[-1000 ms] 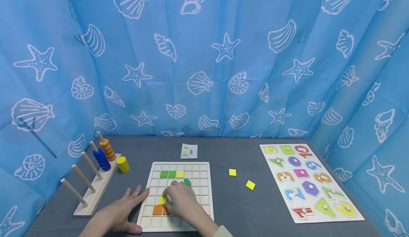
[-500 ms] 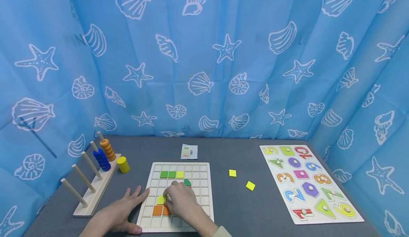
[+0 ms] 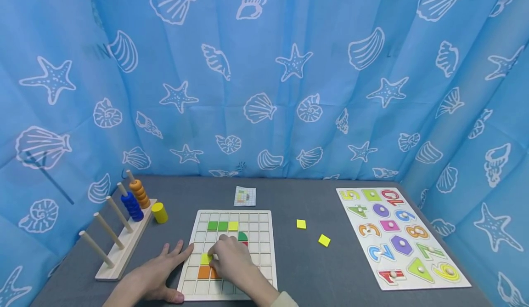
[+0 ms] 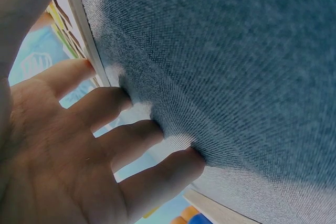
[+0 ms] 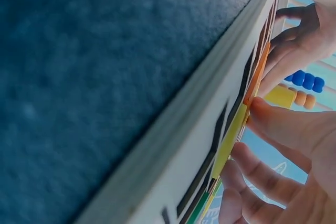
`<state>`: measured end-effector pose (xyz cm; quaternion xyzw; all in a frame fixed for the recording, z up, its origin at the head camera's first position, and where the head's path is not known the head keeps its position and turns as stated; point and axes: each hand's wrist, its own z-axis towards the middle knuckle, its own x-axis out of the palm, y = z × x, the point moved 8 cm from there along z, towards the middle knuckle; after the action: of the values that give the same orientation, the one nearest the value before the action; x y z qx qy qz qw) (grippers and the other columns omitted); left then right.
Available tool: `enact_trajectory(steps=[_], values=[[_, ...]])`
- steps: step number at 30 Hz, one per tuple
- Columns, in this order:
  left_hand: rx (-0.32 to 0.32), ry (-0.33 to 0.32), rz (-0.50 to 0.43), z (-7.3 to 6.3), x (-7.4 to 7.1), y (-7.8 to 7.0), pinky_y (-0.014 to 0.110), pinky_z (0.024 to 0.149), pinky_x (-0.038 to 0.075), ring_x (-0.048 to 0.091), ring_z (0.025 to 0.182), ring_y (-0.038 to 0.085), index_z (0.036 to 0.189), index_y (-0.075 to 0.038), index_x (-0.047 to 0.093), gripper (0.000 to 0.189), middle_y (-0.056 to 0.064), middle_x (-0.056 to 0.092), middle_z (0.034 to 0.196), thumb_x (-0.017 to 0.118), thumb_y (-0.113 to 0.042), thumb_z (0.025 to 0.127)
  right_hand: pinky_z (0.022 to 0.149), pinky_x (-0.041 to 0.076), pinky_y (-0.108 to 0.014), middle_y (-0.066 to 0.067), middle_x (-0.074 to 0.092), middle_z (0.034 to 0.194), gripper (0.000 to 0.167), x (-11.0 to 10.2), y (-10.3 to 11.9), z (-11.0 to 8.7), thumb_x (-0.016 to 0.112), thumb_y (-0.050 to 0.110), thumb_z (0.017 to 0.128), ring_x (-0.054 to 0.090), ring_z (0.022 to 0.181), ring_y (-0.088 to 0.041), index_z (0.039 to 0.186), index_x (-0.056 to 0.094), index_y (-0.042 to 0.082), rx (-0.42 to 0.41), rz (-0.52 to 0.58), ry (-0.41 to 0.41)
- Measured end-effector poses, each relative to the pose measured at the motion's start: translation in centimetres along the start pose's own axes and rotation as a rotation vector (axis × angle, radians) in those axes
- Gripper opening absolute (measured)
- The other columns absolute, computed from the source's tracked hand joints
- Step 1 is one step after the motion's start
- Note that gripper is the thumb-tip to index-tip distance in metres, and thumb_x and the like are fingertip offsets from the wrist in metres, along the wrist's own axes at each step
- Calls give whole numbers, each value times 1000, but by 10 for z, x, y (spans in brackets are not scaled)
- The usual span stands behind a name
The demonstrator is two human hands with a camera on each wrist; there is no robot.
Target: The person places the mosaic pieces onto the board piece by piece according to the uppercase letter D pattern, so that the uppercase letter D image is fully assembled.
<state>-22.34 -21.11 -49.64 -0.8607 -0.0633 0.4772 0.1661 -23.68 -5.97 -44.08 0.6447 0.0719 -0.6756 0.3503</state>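
Note:
A wooden grid board (image 3: 264,247) lies flat on the table. My right hand (image 3: 237,261) is over its lower middle, curled, thumb and index finger pinching a yellow square tile (image 3: 205,258). In the right wrist view that yellow tile (image 5: 228,142) lies low against the board, thumb at one end. Orange square tiles (image 3: 203,272) sit just below, one partly covered by the hand. My left hand (image 3: 154,275) is spread at the board's left edge, fingertips at the rim; the left wrist view shows its fingers (image 4: 131,140) extended.
Higher on the board are green tiles (image 3: 217,225), a yellow one (image 3: 233,225), and a green quarter-round (image 3: 243,236) with red below. Two yellow tiles (image 3: 312,232) lie right. A pattern card (image 3: 245,196) is behind, a peg stand (image 3: 126,238) and yellow cylinder (image 3: 159,213) left, a number puzzle (image 3: 401,238) right.
The yellow tile has slid slightly left on the board, with my right thumb and index finger following it. More of the red piece shows above the hand. My left hand stays put.

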Motion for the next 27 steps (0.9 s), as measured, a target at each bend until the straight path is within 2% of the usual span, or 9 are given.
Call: enact_trajectory(steps=[5, 10, 15, 22, 27], values=[[-3, -2, 1, -1, 1, 0, 85, 103, 28, 16, 147, 67, 160, -18, 35, 118, 29, 28, 165, 91, -52, 62, 56, 43, -18, 1, 72, 88, 22, 0, 0, 0, 82, 15, 81, 56, 70, -9, 103, 83, 18, -2, -15, 23], [-12, 9, 1, 0, 2, 1, 85, 103, 28, 15, 148, 66, 160, -19, 35, 118, 28, 27, 165, 91, -53, 62, 57, 45, -19, 0, 73, 94, 25, -9, -9, -2, 80, 14, 82, 58, 75, -10, 106, 81, 18, 28, 27, 23], [-6, 11, 1, 1, 0, 1, 84, 105, 28, 15, 148, 66, 160, -19, 34, 118, 29, 26, 166, 92, -51, 62, 56, 44, -20, 0, 73, 96, 21, -23, -30, -4, 81, 18, 84, 57, 77, -9, 105, 82, 18, 67, 37, -4], [-32, 18, -7, 3, -2, 1, 83, 107, 26, 15, 149, 64, 160, -20, 34, 121, 28, 26, 166, 92, -52, 60, 56, 43, -23, -5, 71, 98, 20, -41, -65, -13, 82, 14, 83, 58, 80, -16, 104, 82, 13, 117, 30, -59], [-32, 12, -7, 2, -1, 1, 83, 107, 26, 15, 149, 65, 160, -19, 34, 121, 28, 26, 166, 92, -52, 59, 62, 49, -31, -8, 70, 99, 21, -53, -88, -20, 82, 15, 83, 60, 87, -21, 103, 81, 11, 167, 19, -84]])
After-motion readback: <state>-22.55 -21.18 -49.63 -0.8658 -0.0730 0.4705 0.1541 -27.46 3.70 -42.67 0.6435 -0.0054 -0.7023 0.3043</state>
